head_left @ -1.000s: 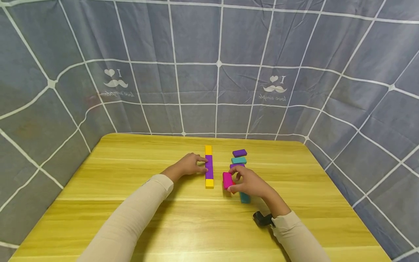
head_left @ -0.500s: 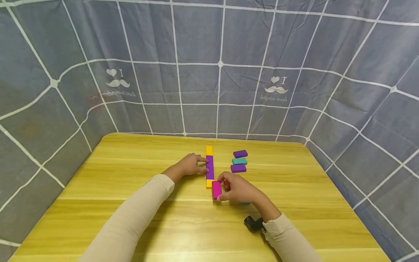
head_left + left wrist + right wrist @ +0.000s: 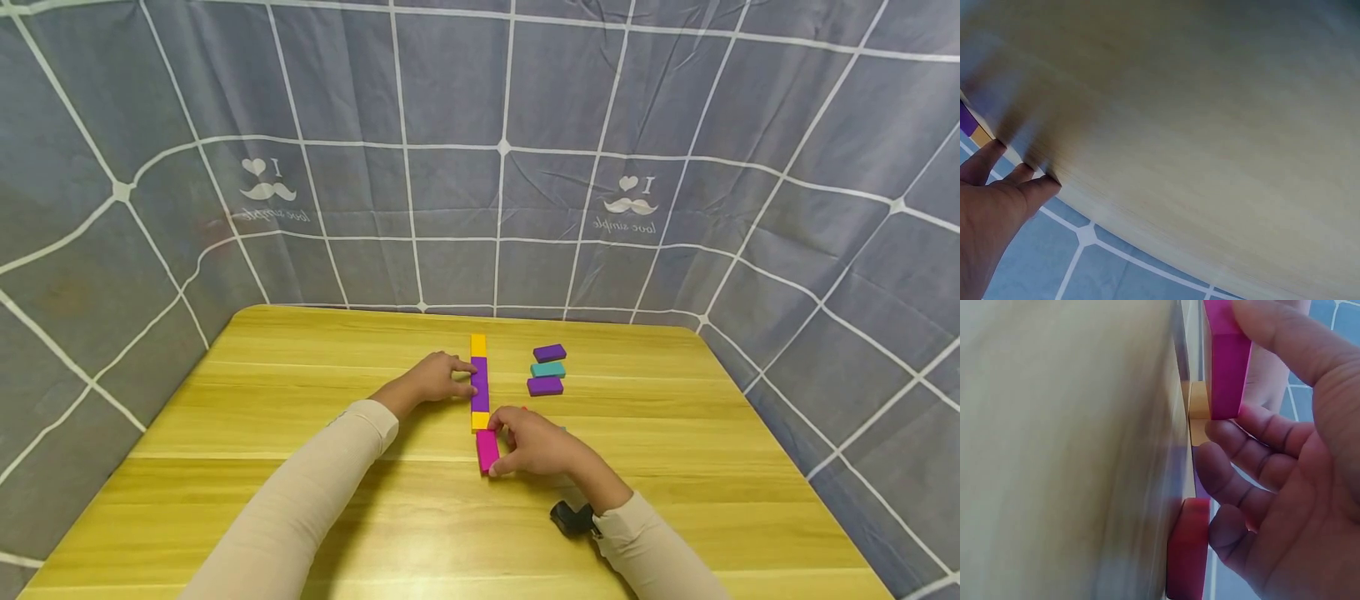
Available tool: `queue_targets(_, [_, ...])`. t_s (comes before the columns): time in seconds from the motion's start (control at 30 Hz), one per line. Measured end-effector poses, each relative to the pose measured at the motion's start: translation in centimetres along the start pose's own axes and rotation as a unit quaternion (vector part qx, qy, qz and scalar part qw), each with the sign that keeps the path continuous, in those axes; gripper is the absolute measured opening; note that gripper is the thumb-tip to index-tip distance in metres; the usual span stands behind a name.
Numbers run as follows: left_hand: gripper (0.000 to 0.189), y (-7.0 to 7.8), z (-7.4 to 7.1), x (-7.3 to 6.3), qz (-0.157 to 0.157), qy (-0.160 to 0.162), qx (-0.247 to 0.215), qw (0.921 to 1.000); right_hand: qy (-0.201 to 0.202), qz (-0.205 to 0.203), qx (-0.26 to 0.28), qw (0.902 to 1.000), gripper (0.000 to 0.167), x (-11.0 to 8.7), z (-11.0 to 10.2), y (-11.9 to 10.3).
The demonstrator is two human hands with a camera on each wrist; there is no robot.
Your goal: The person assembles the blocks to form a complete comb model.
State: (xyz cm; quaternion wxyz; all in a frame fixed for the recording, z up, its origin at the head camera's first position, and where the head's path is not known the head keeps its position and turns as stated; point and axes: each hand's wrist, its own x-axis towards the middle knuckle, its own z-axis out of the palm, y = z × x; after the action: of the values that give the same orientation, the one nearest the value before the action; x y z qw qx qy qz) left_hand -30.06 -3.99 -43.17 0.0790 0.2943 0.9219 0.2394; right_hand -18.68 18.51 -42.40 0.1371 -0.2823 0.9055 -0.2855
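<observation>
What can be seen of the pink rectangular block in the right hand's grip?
The pink rectangular block has flat faces, straight edges and a smooth look; wood or plastic, I can't tell. It is by the yellow rectangular block at the near end of the row, long side running front to back. The right hand's grip pinches it; whether it touches that or the wooden table is unclear.

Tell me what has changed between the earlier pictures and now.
The right hand, gripping the pink block throughout, has carried it leftward and nearer, to the near end of the yellow-and-purple row. It has not let go. The left hand, the row and the far teal block stayed put.
</observation>
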Motion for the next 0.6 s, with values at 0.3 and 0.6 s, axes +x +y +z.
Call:
queue_targets(0.3, [0.047, -0.03, 0.22, 0.19, -0.011, -0.005, -0.008, 0.9999, -0.003, 0.011, -0.025, 0.9996, 0.056, 0.06, 0.57, -0.32])
queue_targets(0.6, [0.047, -0.03, 0.30, 0.27, -0.018, -0.004, -0.002, 0.9998, -0.003, 0.013, -0.033, 0.9994, 0.060, 0.00, 0.71, -0.23])
